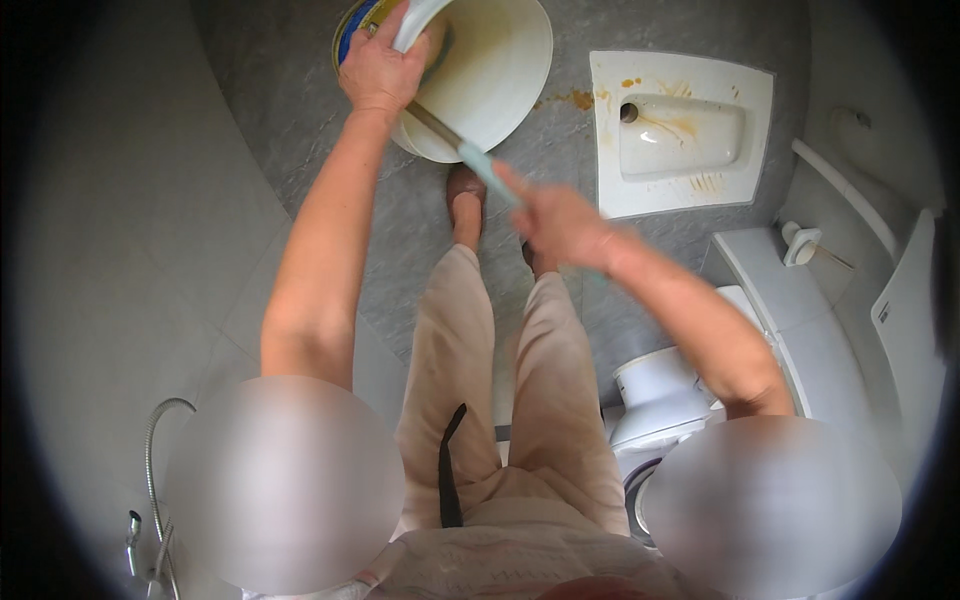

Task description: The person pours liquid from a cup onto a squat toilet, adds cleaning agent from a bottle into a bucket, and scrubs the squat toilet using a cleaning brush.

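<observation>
A person's left hand [382, 68] grips the rim of a white bucket [490, 75] on the bathroom floor [300, 130]; the right hand [558, 222], fingers closed, works a pale-handled tool [480, 165] inside. The stained basin [683, 135] nearby looks uncleaned.

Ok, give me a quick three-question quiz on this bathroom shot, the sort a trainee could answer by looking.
1. True or false: the left hand grips the rim of the white bucket.
2. What does the right hand hold?
A. a sponge
B. a long tool with a pale blue handle
C. a shower hose
3. Fill in: the brown-stained white squat pan lies to the person's ____ of the bucket.

Key: 1 true; 2 B; 3 right.
</observation>
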Motion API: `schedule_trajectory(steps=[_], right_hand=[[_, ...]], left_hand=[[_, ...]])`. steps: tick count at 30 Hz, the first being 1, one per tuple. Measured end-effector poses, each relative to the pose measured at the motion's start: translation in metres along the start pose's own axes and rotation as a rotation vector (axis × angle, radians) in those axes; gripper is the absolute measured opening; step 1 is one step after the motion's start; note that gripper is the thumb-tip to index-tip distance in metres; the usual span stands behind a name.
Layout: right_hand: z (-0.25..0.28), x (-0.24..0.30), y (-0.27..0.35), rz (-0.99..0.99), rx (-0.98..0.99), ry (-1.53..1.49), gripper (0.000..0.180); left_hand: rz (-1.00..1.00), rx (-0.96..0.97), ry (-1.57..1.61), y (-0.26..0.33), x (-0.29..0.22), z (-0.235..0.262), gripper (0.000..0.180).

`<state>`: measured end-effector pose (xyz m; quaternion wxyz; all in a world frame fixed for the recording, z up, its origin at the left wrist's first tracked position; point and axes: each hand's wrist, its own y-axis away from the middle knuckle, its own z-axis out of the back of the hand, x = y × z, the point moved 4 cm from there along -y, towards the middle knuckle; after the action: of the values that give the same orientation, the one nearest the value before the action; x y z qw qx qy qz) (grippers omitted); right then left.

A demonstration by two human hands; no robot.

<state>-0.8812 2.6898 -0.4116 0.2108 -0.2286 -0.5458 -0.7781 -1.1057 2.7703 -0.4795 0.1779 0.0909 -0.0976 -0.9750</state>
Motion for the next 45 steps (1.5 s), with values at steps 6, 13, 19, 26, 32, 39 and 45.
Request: schedule_trajectory(steps=[6, 13, 19, 26, 32, 39, 45], right_hand=[[0.042, -0.076, -0.019, -0.159, -0.100, 0.197, 0.061], [-0.029, -0.012, 0.000, -0.143, 0.034, -0.206, 0.058], [-0.020, -0.010, 0.004, -0.112, -0.014, -0.318, 0.056], [-0.008, -0.003, 0.003, -0.145, 0.078, -0.406, 0.057], [-0.013, -0.010, 0.004, -0.137, 0.060, -0.436, 0.058], [-0.012, -0.006, 0.004, -0.135, 0.089, -0.461, 0.060], [-0.015, -0.008, 0.003, -0.140, 0.130, -0.519, 0.058]], left_hand=[[0.157, -0.013, 0.265, -0.016, -0.001, 0.019, 0.047], [0.019, -0.023, 0.257, -0.006, -0.004, 0.027, 0.046], [-0.024, -0.047, 0.246, -0.003, -0.017, 0.032, 0.047], [-0.140, -0.124, 0.224, -0.003, -0.010, 0.024, 0.047], [-0.030, -0.026, 0.245, 0.000, -0.019, 0.025, 0.047], [-0.157, -0.110, 0.224, -0.003, -0.014, 0.023, 0.048], [-0.038, -0.016, 0.220, -0.001, -0.018, 0.026, 0.048]])
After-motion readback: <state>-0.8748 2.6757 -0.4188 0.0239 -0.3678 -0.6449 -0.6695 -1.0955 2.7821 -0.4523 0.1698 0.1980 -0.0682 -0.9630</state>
